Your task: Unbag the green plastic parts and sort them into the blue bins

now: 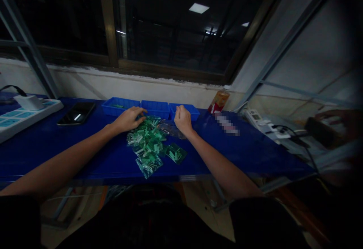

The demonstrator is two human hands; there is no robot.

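A pile of small clear bags (147,139) with green pieces in them lies on the blue table in front of me. At the pile's upper left edge is my left hand (129,119), its thumb and forefinger apart and nothing visible between them. My right hand (183,120) is closed, fingertips up, at the front of the right blue bin (191,112); what it holds, if anything, is hidden. Between my hands lie some clear, brownish bags (170,129). One green bag (176,153) lies apart at the pile's lower right.
A middle blue bin (155,109) and a left blue bin (120,107), with some green pieces inside, stand along the wall. Left are a phone (76,113) and a power strip (28,116). A red-and-orange packet (219,101) stands right. Beyond it, another person's hand (334,122) shows dimly.
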